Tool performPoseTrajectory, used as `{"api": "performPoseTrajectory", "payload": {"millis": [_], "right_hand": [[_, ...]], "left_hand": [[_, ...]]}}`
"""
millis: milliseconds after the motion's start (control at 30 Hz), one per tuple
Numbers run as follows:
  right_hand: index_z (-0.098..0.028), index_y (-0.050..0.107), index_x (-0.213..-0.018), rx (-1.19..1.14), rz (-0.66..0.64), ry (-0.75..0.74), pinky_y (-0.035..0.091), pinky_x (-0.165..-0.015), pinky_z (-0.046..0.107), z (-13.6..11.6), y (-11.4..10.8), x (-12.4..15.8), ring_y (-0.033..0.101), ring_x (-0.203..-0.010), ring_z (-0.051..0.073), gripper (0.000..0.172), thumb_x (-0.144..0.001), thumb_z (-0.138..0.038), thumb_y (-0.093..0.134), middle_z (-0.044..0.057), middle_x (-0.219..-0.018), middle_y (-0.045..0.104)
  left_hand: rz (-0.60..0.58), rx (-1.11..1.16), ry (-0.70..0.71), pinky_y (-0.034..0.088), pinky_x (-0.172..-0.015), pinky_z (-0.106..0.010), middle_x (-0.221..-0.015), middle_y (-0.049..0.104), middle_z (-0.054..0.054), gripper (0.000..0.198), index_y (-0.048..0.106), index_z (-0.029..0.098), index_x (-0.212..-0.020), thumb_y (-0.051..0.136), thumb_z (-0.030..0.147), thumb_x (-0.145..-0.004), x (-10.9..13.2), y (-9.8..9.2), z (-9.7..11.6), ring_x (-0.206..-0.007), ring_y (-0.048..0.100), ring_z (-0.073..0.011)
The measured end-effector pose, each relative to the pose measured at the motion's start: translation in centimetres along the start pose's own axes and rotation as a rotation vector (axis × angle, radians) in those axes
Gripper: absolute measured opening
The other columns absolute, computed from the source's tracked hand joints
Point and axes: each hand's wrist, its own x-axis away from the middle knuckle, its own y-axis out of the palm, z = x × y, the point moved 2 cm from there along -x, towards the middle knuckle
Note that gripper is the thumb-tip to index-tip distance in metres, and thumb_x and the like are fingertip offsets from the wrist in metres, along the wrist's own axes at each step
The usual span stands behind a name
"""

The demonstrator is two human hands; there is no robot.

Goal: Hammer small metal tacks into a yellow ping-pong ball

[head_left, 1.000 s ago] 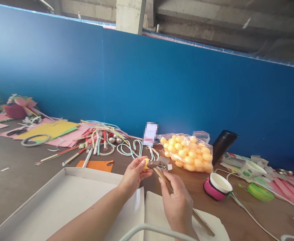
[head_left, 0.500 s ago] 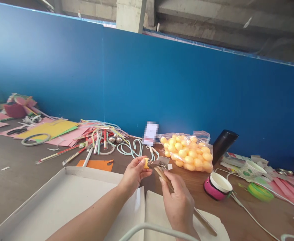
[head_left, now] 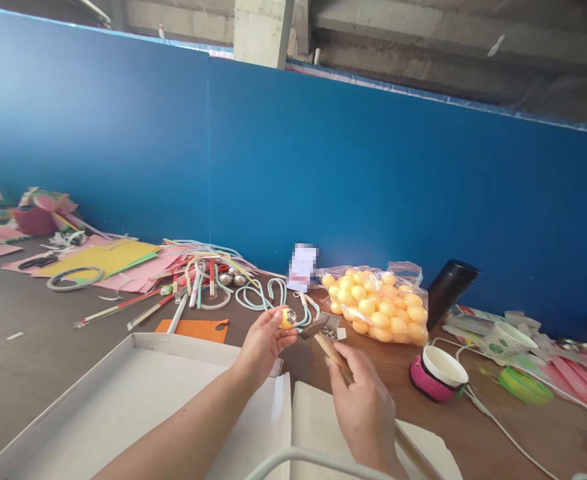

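Between the thumb and fingers of my left hand (head_left: 262, 347) is a yellow-orange ping-pong ball (head_left: 287, 319), with shiny silver pieces on its facing side. My right hand (head_left: 361, 400) is closed round the wooden handle of a hammer (head_left: 329, 347). The dark hammer head is just right of the ball, apart from it. Behind the head lies a small open box (head_left: 331, 325) of little metal pieces, too small to name. To the right, a clear plastic bag (head_left: 381, 307) is full of similar balls.
A white tray (head_left: 173, 393) lies under my left forearm. Pale blue cords (head_left: 253, 297), silver studded balls (head_left: 232, 277) and coloured paper (head_left: 103, 257) spread to the left. At right are a pink-wrapped cup (head_left: 436, 377), a black cylinder (head_left: 453, 287) and a white cable. A blue panel (head_left: 323, 167) stands behind.
My left hand has shifted slightly left and turned the ball, showing more silver pieces. My right hand has drawn the hammer right, opening a gap from the ball.
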Motion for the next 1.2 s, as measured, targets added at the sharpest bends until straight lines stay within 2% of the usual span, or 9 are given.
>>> {"api": "performPoseTrajectory", "payload": {"millis": [200,367,567,667,767,867,967,1067,1200], "right_hand": [[-0.031,0.058,-0.104,0.087,-0.403,0.094,0.041,-0.061,0.028,0.4,0.7,0.2,0.062,-0.083,0.021,0.026,-0.082,-0.027,0.046,0.001,-0.099,0.062],[-0.031,0.063,-0.093,0.078,-0.522,0.028,0.039,-0.06,0.027,0.1,1.3,0.6,0.062,-0.075,0.021,0.023,-0.082,-0.023,0.044,0.002,-0.083,0.063],[-0.029,0.066,-0.087,-0.007,-0.49,0.021,0.042,-0.065,0.029,0.0,1.4,0.6,0.061,-0.079,0.022,0.021,-0.079,-0.021,0.048,0.003,-0.083,0.065],[-0.026,0.065,-0.096,-0.224,-0.343,0.079,0.045,-0.077,0.031,-0.1,1.1,0.1,0.06,-0.091,0.022,0.022,-0.081,-0.023,0.049,0.004,-0.096,0.066],[-0.023,0.061,-0.107,-0.57,-0.229,0.177,0.046,-0.085,0.033,-0.5,0.9,-0.3,0.059,-0.099,0.021,0.027,-0.083,-0.031,0.052,0.007,-0.108,0.064],[-0.02,0.055,-0.117,-0.954,-0.258,0.3,0.049,-0.086,0.038,-1.2,1.0,-0.5,0.058,-0.104,0.024,0.038,-0.082,-0.034,0.055,0.01,-0.114,0.062],[-0.022,0.052,-0.121,-1.204,-0.314,0.38,0.048,-0.089,0.039,-2.0,0.9,-0.6,0.055,-0.11,0.024,0.043,-0.08,-0.034,0.059,0.008,-0.119,0.06],[-0.022,0.055,-0.117,-1.269,-0.348,0.379,0.045,-0.093,0.037,-2.6,0.7,-0.7,0.054,-0.111,0.023,0.038,-0.081,-0.033,0.059,0.007,-0.119,0.061],[-0.022,0.058,-0.114,-1.182,-0.354,0.353,0.042,-0.095,0.037,-2.4,0.9,-0.8,0.052,-0.113,0.022,0.032,-0.085,-0.032,0.054,0.006,-0.12,0.06]], "left_hand": [[-0.006,0.087,0.025,0.052,-0.06,-0.021,-0.079,0.061,-0.005,0.022,0.054,0.015,-0.103,0.051,0.023,-0.082,-0.3,-0.5,0.3,-0.063,0.061,-0.0098],[-0.058,0.104,0.003,0.052,-0.058,-0.021,-0.082,0.061,-0.005,0.024,0.055,0.015,-0.104,0.051,0.024,-0.082,-0.2,-0.4,0.2,-0.063,0.06,-0.0096],[-0.135,0.099,-0.052,0.051,-0.057,-0.021,-0.09,0.062,-0.008,0.028,0.055,0.014,-0.107,0.051,0.027,-0.082,0.3,-0.2,0.0,-0.067,0.06,-0.011],[-0.182,0.1,-0.089,0.051,-0.057,-0.021,-0.094,0.062,-0.01,0.028,0.055,0.014,-0.107,0.052,0.027,-0.082,0.5,0.1,-0.2,-0.068,0.06,-0.0115],[-0.248,0.091,-0.133,0.051,-0.059,-0.021,-0.093,0.062,-0.009,0.027,0.056,0.014,-0.105,0.054,0.026,-0.081,0.9,0.6,-0.5,-0.069,0.061,-0.0121],[-0.316,0.068,-0.173,0.051,-0.062,-0.022,-0.09,0.062,-0.008,0.027,0.058,0.014,-0.104,0.055,0.028,-0.081,1.6,1.2,-0.7,-0.071,0.062,-0.0127],[-0.357,0.05,-0.189,0.051,-0.066,-0.024,-0.09,0.062,-0.009,0.027,0.058,0.014,-0.102,0.056,0.029,-0.08,2.2,1.8,-0.9,-0.073,0.062,-0.0134],[-0.374,0.042,-0.177,0.051,-0.07,-0.026,-0.092,0.06,-0.008,0.025,0.059,0.015,-0.1,0.058,0.028,-0.08,2.5,2.0,-1.2,-0.074,0.062,-0.013],[-0.361,0.006,-0.164,0.051,-0.073,-0.028,-0.094,0.06,-0.007,0.025,0.059,0.015,-0.099,0.058,0.029,-0.079,2.5,2.1,-1.4,-0.077,0.061,-0.0131]]}}
